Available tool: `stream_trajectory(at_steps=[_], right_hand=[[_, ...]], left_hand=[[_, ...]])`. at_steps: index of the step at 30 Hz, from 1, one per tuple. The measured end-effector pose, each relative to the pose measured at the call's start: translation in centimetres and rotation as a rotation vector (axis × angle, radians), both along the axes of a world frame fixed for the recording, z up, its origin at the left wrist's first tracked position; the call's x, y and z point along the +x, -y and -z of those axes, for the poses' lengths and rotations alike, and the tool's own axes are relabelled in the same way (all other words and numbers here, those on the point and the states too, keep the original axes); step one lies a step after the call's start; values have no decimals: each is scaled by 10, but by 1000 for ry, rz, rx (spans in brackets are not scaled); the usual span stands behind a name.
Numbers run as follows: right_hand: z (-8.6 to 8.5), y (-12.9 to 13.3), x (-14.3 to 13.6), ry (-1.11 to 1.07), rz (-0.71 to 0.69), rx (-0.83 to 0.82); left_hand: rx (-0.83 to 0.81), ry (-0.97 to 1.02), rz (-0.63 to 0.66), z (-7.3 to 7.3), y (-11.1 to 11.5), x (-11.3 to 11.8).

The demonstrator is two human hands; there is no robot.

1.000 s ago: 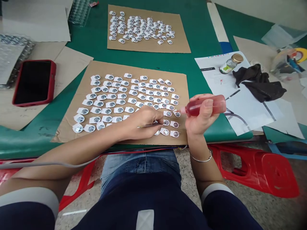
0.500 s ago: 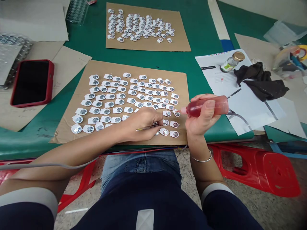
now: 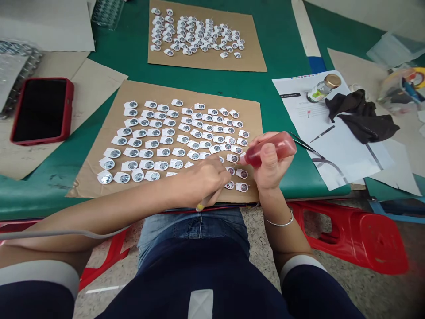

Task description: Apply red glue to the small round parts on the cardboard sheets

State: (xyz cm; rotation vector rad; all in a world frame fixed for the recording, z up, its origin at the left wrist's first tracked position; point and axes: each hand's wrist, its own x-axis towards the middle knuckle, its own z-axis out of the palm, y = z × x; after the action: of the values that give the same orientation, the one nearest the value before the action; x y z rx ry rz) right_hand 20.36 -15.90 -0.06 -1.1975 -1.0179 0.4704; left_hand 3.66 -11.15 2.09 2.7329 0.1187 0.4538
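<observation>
Several small silver discs on white tabs (image 3: 163,152) lie in rough rows on a brown cardboard sheet (image 3: 89,155). My right hand (image 3: 270,161) is wrapped round a soft bottle of red liquid (image 3: 277,148), its tip pointing left over the sheet's right side. My left hand (image 3: 206,179) is closed round a thin tool (image 3: 203,203) with a yellowish end that sticks out below the palm. The tool's other end is hidden by the hand, which hovers over the lower right discs.
A second cardboard sheet (image 3: 206,64) with similar discs lies farther back. On the left is a red-cased phone (image 3: 41,110). Right are printed papers (image 3: 299,99), a glass jar (image 3: 323,87), tweezers (image 3: 307,145), black cloth (image 3: 368,122) and a red stool (image 3: 378,239) below.
The bottle has tilted and its tip has drawn back to the left and down a little. My left hand has turned, so the tool now points down towards me. Tweezers behind the bottle show more.
</observation>
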Motion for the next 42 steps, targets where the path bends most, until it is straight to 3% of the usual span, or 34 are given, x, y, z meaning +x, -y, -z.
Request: stream_trajectory(at_steps=[5, 9, 24, 42], right_hand=[[3, 2, 0, 102, -56, -84], [3, 4, 1, 152, -80, -129], [6, 4, 0, 233, -102, -201], [3, 1, -1, 290, -72, -151]], left_hand=[[329, 74, 4, 5, 12, 1], [424, 108, 19, 6, 18, 2], [432, 118, 10, 4, 20, 2], [426, 108, 12, 6, 19, 2]])
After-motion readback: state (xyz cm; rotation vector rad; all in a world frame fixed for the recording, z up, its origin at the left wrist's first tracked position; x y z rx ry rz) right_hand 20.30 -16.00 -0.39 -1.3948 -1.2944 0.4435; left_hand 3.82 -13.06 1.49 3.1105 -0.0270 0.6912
